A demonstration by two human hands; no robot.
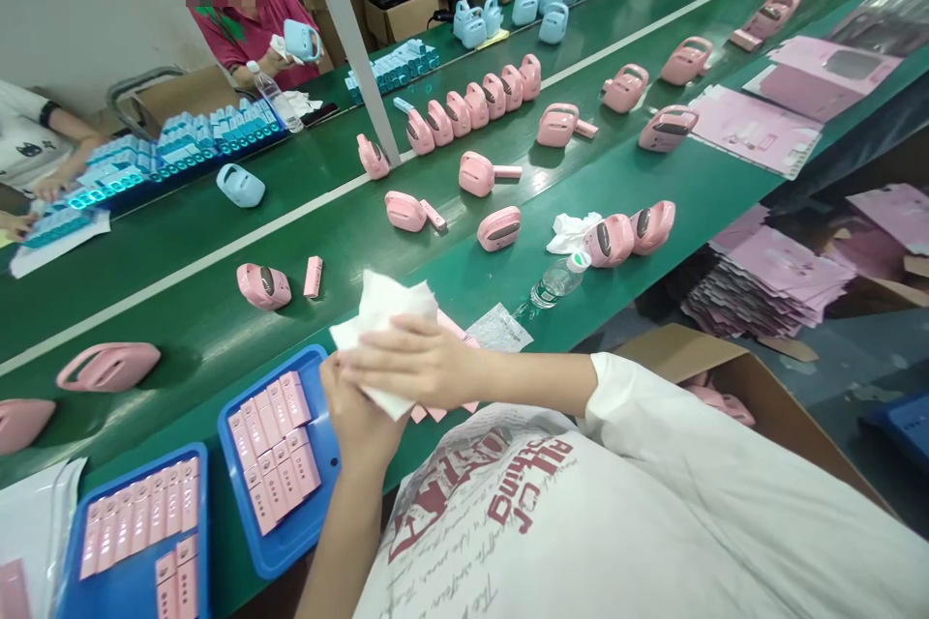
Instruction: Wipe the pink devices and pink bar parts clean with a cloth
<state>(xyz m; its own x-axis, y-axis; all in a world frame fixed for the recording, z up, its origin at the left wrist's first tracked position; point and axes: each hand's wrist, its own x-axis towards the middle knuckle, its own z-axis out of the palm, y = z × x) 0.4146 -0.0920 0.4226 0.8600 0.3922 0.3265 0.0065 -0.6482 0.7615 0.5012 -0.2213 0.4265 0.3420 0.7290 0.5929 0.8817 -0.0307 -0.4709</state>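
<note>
My right hand lies over a folded white tissue, its fingers together and pressed against it. My left hand is closed below and behind the tissue, and whatever it holds is covered by the tissue and my right hand. Just left of my hands is a blue tray with rows of small pink rectangular pieces. More pink pieces lie partly hidden under my right forearm. A clear plastic bag lies on the bench to the right.
A water bottle stands beside crumpled tissue and two pink handled housings. More housings line the green conveyor. A second blue tray is at the lower left, a cardboard box at right. Co-workers sit across.
</note>
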